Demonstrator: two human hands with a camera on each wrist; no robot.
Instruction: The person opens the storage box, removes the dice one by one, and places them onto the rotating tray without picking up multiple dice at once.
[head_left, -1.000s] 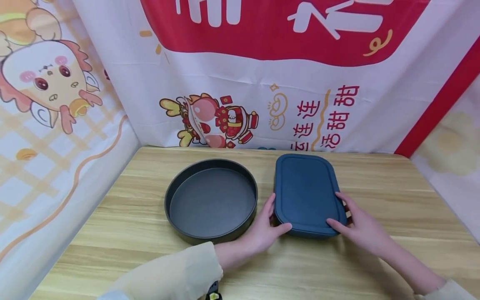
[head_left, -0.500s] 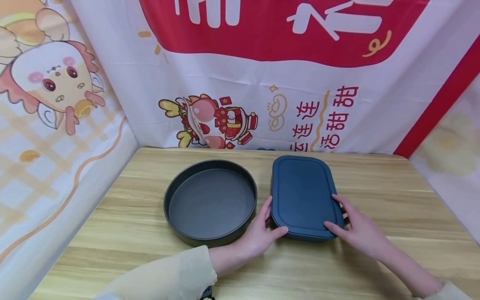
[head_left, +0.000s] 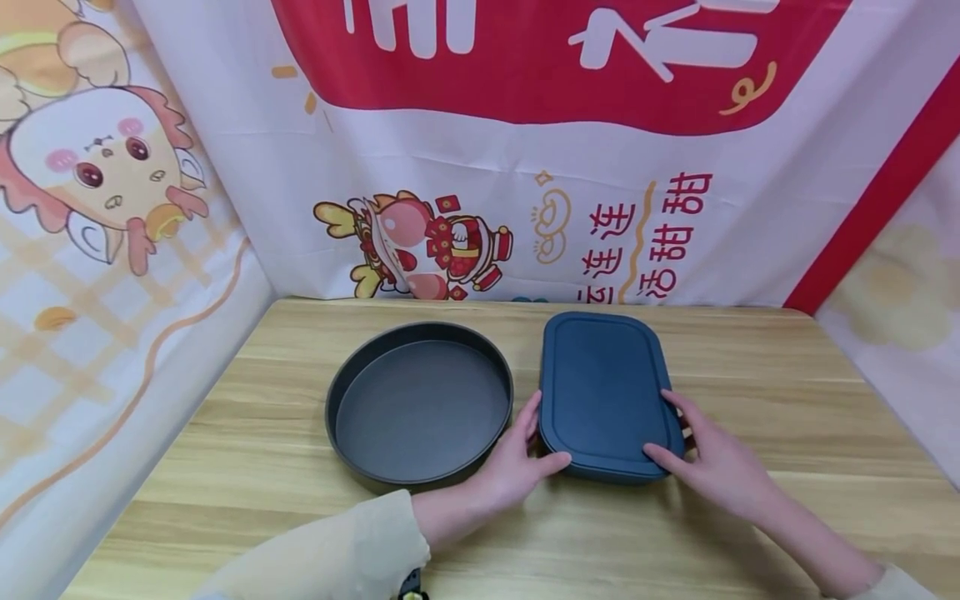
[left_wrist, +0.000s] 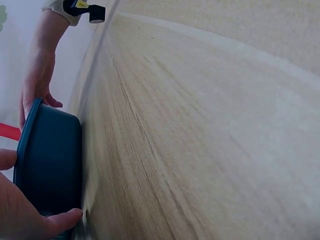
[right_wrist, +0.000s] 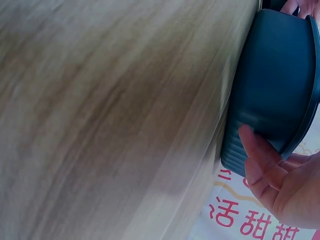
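A dark blue rectangular lunch box with its flat lid on sits on the wooden table, right of the middle. My left hand grips its near left corner, thumb at the lid's front edge and fingers along the side. On the opposite side my right hand holds it, the thumb over the lid's corner. The right wrist view shows the box's tall wall with fingertips of the right hand against it. A round dark grey pan stands just left of the left hand.
Behind the table hangs a white and red printed cloth. Another printed cloth lines the left side. The left forearm passes close in front of the pan's near rim.
Both hands and the lunch box have shifted slightly to the left, nearer the pan. The grip looks the same, and the camera view has moved a little.
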